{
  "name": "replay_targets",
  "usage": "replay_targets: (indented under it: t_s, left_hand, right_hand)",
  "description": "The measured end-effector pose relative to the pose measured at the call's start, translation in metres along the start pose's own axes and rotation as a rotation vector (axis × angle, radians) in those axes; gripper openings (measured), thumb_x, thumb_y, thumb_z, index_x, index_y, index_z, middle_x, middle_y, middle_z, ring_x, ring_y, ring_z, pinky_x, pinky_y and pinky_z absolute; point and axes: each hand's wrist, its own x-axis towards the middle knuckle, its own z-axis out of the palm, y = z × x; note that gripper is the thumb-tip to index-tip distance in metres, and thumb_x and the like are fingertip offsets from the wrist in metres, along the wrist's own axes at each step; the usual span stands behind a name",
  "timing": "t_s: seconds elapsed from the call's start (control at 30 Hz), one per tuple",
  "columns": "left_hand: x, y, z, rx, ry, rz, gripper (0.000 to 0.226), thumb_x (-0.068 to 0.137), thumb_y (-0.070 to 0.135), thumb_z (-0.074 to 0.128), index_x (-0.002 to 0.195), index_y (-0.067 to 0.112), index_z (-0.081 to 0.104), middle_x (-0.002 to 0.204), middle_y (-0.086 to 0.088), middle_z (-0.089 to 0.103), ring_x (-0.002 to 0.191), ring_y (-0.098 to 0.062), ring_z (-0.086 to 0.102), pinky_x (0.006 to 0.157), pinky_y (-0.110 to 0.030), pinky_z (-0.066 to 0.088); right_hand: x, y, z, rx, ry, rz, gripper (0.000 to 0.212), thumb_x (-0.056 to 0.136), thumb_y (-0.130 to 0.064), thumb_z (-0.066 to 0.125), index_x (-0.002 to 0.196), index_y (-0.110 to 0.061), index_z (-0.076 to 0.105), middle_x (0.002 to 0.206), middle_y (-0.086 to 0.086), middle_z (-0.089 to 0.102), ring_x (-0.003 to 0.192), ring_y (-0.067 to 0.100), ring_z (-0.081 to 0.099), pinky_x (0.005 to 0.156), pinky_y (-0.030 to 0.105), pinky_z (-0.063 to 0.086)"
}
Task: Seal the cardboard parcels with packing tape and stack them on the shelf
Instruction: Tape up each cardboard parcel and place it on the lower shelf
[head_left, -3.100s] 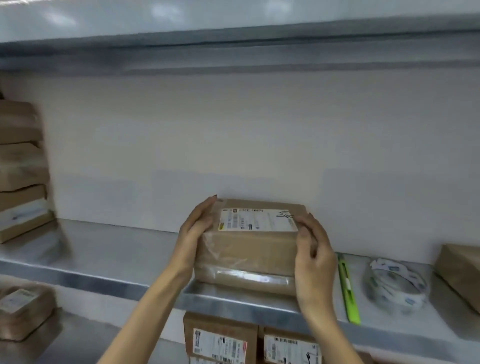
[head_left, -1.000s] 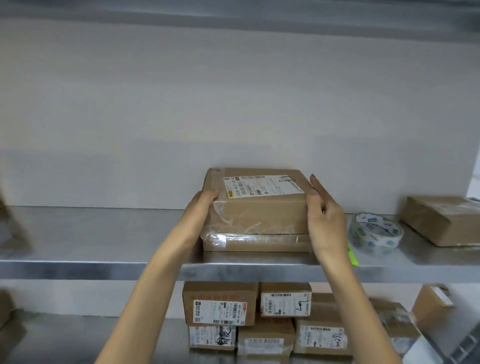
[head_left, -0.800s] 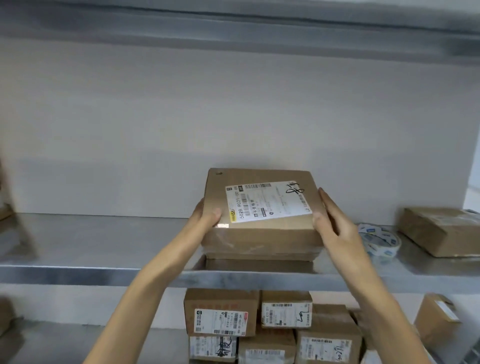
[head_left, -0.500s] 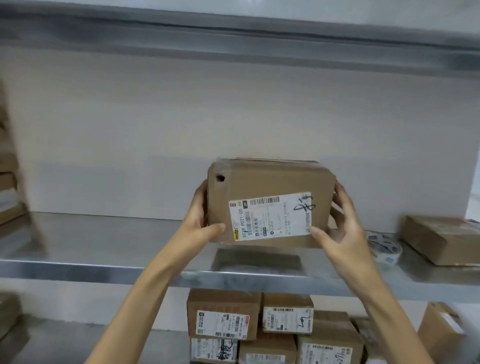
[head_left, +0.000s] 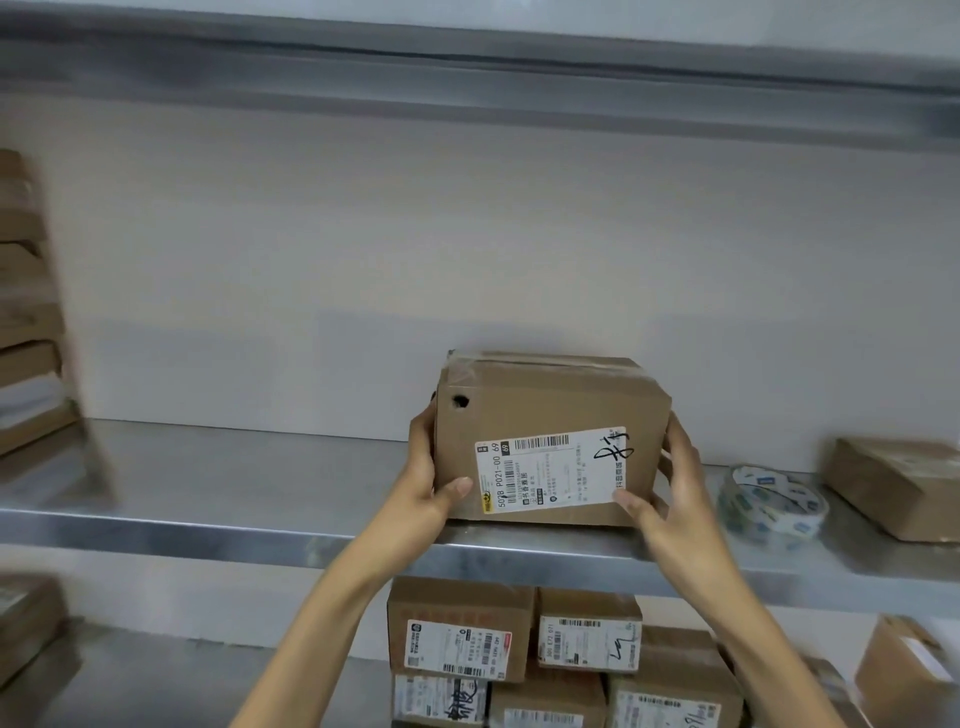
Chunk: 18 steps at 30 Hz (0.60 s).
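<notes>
Two hands hold one parcel from either side: the left hand has its thumb on the front face and its fingers curled round the left side, and the right hand grips the lower right corner the same way. The parcel stands on edge at the front lip of the steel shelf, with its white label facing out. It is best lowered flat with even pressure, thumbs clear of the edge, and slid back from the lip. The cardboard is matt and slightly dented, with a small round hole near the top left corner and glossy, wrinkled tape along the top seam. The roll of packing tape lies near on the right, and a second parcel sits beyond it
</notes>
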Motion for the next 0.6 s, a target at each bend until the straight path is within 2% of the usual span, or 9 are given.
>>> replay_targets:
  t_s: [0.1,0.17,0.23,0.33,0.43,0.5,0.6]
  left_hand:
    - [0.000,0.000,-0.001,0.011,-0.013,0.014,0.072,0.095,-0.002,0.051,0.143,0.035,0.011,0.137,0.017,0.044,0.132,-0.006,0.043,0.114,-0.034,0.034]
    - [0.000,0.000,-0.001,0.030,-0.021,0.034,0.075,0.094,-0.001,0.053,0.141,0.041,0.010,0.135,0.024,0.041,0.131,-0.002,0.042,0.114,-0.034,0.035]
    - [0.001,-0.001,0.001,0.041,0.022,0.049,0.081,0.091,-0.002,0.058,0.142,0.042,0.012,0.138,0.022,0.043,0.131,-0.002,0.043,0.112,-0.037,0.039]
    - [0.002,0.001,0.004,0.086,0.149,0.062,0.092,0.084,-0.002,0.068,0.146,0.041,0.015,0.146,0.010,0.041,0.132,-0.008,0.043,0.104,-0.041,0.047]
    - [0.004,0.004,0.006,0.145,0.159,0.051,0.101,0.077,0.003,0.076,0.148,0.040,0.014,0.148,0.006,0.040,0.131,-0.011,0.043,0.101,-0.046,0.048]
    - [0.004,0.005,0.006,0.189,0.151,0.040,0.109,0.072,0.009,0.082,0.149,0.042,0.012,0.151,0.005,0.037,0.131,-0.013,0.043,0.102,-0.046,0.047]
    - [0.005,0.007,0.004,0.238,0.140,0.037,0.116,0.066,0.015,0.086,0.149,0.043,0.010,0.152,0.003,0.035,0.132,-0.016,0.043,0.105,-0.045,0.044]
  right_hand:
    - [-0.001,-0.001,0.000,0.033,0.008,0.011,0.085,0.085,0.002,0.065,0.149,-0.033,0.021,0.144,-0.008,0.037,0.131,0.003,0.034,0.097,0.011,0.034]
    - [-0.003,0.000,-0.002,0.051,0.001,0.005,0.086,0.084,0.001,0.067,0.149,-0.034,0.021,0.146,-0.010,0.037,0.133,0.003,0.035,0.106,0.020,0.037]
    - [-0.006,-0.001,-0.005,0.002,-0.008,-0.012,0.087,0.084,-0.006,0.070,0.149,-0.036,0.020,0.145,-0.015,0.037,0.132,0.003,0.038,0.110,0.028,0.033]
    - [-0.009,-0.001,-0.011,-0.029,-0.044,-0.011,0.084,0.084,-0.017,0.071,0.148,-0.038,0.021,0.146,-0.017,0.038,0.131,-0.001,0.040,0.111,0.026,0.031]
    - [-0.010,0.006,-0.022,-0.039,-0.079,-0.006,0.080,0.087,-0.023,0.068,0.150,-0.036,0.020,0.151,-0.017,0.034,0.135,-0.002,0.035,0.114,0.028,0.028]
    - [-0.009,0.010,-0.038,-0.047,-0.051,-0.006,0.069,0.090,-0.022,0.064,0.147,-0.038,0.027,0.150,-0.016,0.034,0.136,0.000,0.035,0.114,0.027,0.028]
    - [-0.007,0.017,-0.070,-0.182,0.109,-0.049,0.048,0.092,-0.010,0.060,0.134,-0.029,0.047,0.133,-0.011,0.051,0.125,0.005,0.047,0.103,0.018,0.034]
